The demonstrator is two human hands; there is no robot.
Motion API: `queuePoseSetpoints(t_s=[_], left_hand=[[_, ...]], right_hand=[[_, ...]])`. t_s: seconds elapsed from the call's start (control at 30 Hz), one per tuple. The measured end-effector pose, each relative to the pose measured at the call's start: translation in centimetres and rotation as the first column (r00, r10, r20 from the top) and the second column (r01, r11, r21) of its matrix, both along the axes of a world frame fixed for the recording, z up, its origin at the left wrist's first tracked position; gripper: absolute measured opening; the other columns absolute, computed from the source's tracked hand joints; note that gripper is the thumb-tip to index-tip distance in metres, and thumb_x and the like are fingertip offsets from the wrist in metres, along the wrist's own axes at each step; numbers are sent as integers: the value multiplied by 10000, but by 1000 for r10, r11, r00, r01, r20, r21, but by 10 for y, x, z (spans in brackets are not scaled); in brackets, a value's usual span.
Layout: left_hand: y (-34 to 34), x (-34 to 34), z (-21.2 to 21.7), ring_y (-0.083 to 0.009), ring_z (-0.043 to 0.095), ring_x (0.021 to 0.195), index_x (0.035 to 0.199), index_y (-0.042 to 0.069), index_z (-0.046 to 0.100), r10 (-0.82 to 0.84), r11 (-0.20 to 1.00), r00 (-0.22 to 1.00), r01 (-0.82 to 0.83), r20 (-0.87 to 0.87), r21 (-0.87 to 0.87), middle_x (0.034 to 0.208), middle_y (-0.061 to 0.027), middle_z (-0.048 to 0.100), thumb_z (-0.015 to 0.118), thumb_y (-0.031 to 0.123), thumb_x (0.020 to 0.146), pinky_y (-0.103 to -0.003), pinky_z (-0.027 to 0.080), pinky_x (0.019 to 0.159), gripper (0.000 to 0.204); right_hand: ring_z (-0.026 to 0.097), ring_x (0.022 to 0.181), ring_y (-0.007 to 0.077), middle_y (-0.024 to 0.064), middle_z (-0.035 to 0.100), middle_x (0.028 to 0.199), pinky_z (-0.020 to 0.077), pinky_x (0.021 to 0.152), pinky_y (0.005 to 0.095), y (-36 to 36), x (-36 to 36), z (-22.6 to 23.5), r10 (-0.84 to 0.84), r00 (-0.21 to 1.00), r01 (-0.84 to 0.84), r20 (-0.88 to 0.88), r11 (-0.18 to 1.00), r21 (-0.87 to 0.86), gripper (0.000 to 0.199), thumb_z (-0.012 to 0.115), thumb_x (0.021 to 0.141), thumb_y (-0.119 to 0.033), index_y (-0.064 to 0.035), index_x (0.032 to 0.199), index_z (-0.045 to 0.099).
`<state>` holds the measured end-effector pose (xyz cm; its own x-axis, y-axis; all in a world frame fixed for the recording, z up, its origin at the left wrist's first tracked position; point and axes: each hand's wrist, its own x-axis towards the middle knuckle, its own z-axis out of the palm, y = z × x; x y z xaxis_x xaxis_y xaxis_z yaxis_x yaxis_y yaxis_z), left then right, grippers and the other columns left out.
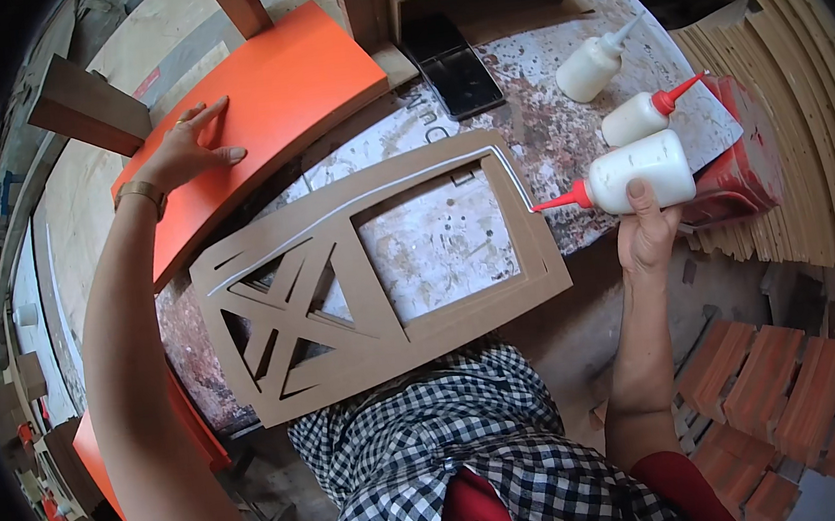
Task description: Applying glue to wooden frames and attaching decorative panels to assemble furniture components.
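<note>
My right hand (648, 230) grips a white glue bottle (638, 172) lying sideways, its red nozzle touching the right edge of a brown cut-out frame panel (345, 288). A thin white bead of glue runs along the panel's top edge and down its right side. The panel lies flat on a stained worktable (556, 137) in front of me. My left hand (184, 150) rests flat, fingers spread, on an orange curved board (263, 115) to the upper left.
Two more white glue bottles (592, 65) (643, 114) lie on the table at the right. A dark phone (454, 66) lies near the top. Stacked curved wooden strips (804, 103) stand on the right, ribbed orange pieces (782, 396) on the floor.
</note>
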<state>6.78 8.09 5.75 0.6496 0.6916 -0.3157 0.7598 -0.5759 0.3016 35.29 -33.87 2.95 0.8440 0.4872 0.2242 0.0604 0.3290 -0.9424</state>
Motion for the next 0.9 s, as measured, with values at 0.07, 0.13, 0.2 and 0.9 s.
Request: queuePoseSetpoints(t_s=[0.07, 0.13, 0.2, 0.9], left_hand=[[1, 0, -1, -300, 258, 1340, 1393, 243, 357, -3, 1000, 1000, 3, 1, -6, 1465, -78, 253, 748, 415, 717, -407, 262, 1088, 800], [1, 0, -2, -296, 259, 1340, 1392, 241, 360, -4, 1000, 1000, 4, 5, -8, 1464, -71, 255, 747, 416, 718, -404, 261, 1088, 797], [2, -1, -3, -294, 260, 1339, 1392, 239, 361, -4, 1000, 1000, 4, 6, -15, 1464, -67, 255, 747, 417, 719, -403, 260, 1087, 795], [21, 7, -27, -362, 394, 1242, 1335, 198, 441, 125, 977, 985, -143, -115, -157, 1319, -135, 457, 697, 564, 695, -490, 350, 1015, 780]], right_hand=[[584, 986, 264, 172, 571, 1111, 464, 888, 356, -12, -2, -2, 15, 1000, -15, -4, 1000, 0, 515, 614, 797, -40, -9, 1272, 416], [573, 1009, 297, 195, 560, 1126, 452, 907, 390, -26, -2, -3, 49, 999, -49, -9, 999, 11, 563, 617, 790, -65, -15, 1299, 381], [568, 1021, 314, 206, 554, 1134, 446, 917, 407, -38, -4, -4, 67, 998, -67, -13, 998, 11, 588, 618, 786, -77, -18, 1312, 364], [554, 1031, 362, 237, 520, 1156, 458, 903, 438, 3, -117, -15, 443, 866, -439, -231, 896, 69, 667, 622, 698, -129, 7, 1294, 355]])
